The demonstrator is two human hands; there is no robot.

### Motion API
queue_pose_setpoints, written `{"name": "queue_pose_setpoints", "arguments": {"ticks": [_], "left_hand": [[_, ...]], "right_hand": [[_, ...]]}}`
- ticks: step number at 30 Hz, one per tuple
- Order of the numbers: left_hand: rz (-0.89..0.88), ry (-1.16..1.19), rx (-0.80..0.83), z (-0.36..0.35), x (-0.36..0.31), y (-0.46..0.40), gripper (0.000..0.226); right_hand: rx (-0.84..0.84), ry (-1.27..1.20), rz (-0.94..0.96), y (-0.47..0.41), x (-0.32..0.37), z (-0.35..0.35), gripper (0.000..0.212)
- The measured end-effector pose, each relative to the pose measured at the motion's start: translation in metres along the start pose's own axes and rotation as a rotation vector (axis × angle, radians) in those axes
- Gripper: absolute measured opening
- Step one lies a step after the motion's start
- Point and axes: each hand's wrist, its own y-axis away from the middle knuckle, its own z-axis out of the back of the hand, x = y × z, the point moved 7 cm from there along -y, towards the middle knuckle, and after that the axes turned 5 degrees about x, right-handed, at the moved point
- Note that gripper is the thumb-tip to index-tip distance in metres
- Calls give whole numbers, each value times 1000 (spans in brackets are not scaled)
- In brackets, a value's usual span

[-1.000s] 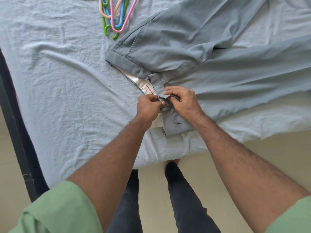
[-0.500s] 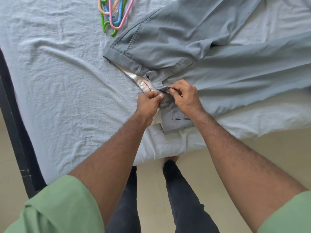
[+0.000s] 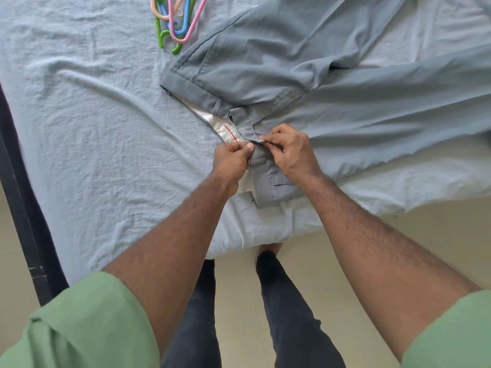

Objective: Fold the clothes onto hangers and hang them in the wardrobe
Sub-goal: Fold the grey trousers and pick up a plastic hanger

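Grey trousers (image 3: pixel 305 83) lie spread on the bed (image 3: pixel 93 134), waistband at the near edge and legs running off toward the far right. The left hand (image 3: pixel 232 160) pinches the waistband flap beside the white lining, its grip tight on cloth. The right hand (image 3: pixel 291 152) pinches the opposite flap, fingers curled, the two hands nearly touching at the fly. Plastic hangers (image 3: pixel 176 19) in pink, blue, green and peach lie bunched at the far edge, just beside the trousers.
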Motion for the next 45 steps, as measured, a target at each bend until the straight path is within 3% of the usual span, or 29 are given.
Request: {"name": "queue_pose_setpoints", "arguments": {"ticks": [11,16,21,27,29,34,36,39,42,45], "left_hand": [[-71,-161,-22,8,10,-11,24],[-76,-310,28,8,10,-9,22],[0,-301,36,9,7,-10,25],[63,-239,-38,17,7,-14,25],[29,-322,-42,16,6,-15,26],[-50,-464,-310,38,-8,-16,41],[-97,-473,-443,55,-25,-15,46],[-103,-379,-593,81,-50,-18,50],[-123,-292,-612,101,-76,-40,53],[-88,-222,-592,111,-94,-61,59]], "right_hand": [[87,361,60,2,18,-21,27],[110,236,-8,12,9,-23,26],[84,44,-79,15,7,-17,26],[121,91,-143,11,1,-30,17],[128,123,-155,10,1,-32,17],[114,215,-153,12,7,-26,19],[77,285,-145,20,10,-22,27],[167,319,-135,31,14,-30,45],[248,325,-182,36,18,-45,63],[219,371,-259,36,24,-56,69]]}}
